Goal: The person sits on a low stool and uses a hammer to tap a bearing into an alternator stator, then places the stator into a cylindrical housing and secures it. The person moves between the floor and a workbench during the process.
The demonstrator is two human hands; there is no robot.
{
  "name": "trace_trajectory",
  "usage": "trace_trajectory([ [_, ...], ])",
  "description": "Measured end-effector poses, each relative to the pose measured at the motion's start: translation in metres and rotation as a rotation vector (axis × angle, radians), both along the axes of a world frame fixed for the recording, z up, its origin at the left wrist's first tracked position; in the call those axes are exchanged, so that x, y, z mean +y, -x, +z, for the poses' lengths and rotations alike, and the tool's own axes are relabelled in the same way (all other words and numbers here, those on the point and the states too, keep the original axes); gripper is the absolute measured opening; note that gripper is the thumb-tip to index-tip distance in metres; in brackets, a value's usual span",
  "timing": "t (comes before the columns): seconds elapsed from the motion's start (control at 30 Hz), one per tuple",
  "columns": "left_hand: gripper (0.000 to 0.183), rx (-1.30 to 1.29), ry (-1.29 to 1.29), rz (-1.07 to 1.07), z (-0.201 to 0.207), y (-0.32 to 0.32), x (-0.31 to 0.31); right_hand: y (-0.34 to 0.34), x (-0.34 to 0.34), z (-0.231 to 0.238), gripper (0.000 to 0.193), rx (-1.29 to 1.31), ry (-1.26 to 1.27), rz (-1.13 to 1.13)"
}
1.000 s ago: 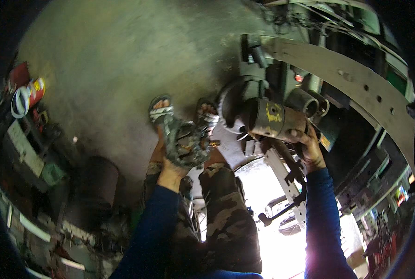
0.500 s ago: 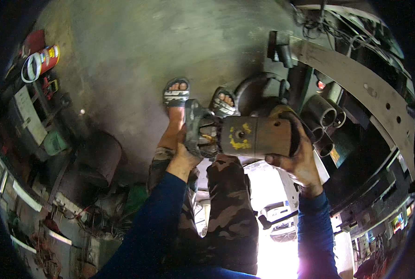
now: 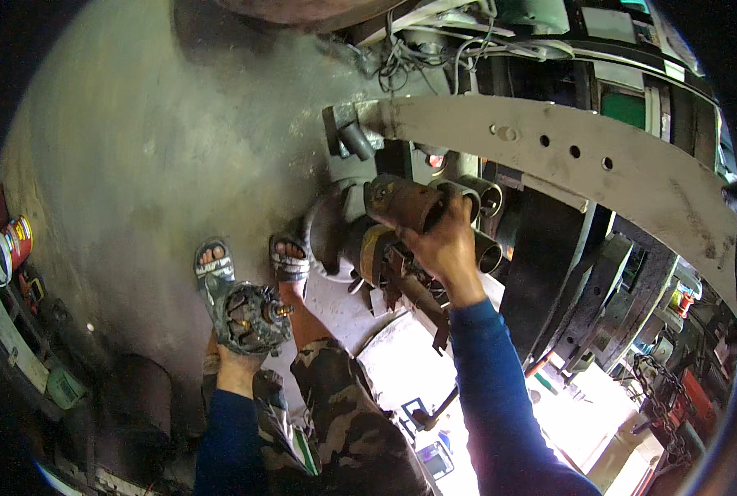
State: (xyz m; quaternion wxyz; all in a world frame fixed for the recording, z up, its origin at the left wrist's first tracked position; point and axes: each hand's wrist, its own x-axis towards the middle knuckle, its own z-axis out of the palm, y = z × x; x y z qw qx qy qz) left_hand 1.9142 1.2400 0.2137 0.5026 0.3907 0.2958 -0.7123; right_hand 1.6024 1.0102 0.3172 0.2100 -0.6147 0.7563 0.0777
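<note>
My left hand (image 3: 238,368), its fingers mostly hidden, grips a dark, greasy round motor end housing (image 3: 251,321). A short shaft and coppery parts show in its open middle. On the right, my right hand (image 3: 449,248) is closed round the rim of a rusty brown cylindrical motor casing (image 3: 401,201), with its open end toward my palm. The casing is apart from the end housing, held out beside several short steel pipes (image 3: 491,197). Just below the casing is a part with a yellowish band (image 3: 373,255). Whether the casing touches the things around it, I cannot tell.
A long grey metal beam with holes (image 3: 558,136) runs across the right side. Tangled cables (image 3: 406,70) lie beyond its far end. A chain (image 3: 658,384) hangs at lower right. A red paint can (image 3: 21,238) stands at far left, and a dark ring-shaped part (image 3: 325,231) is near my feet.
The casing and end housing, joined before, are now separate. My right hand has carried the casing to the pipes; my left hand keeps the end housing. The view has swung right.
</note>
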Motion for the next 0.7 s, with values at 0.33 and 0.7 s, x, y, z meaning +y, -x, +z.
trace_trajectory([
  [0.33,0.054,0.015,0.021,-0.112,0.006,-0.005,-0.023,0.087,-0.059,-0.135,0.096,0.485,-0.237,-0.357],
  [0.7,0.054,0.167,0.09,-0.038,0.006,-0.015,-0.045,0.051,-0.022,-0.136,0.096,0.393,-0.123,-0.153],
])
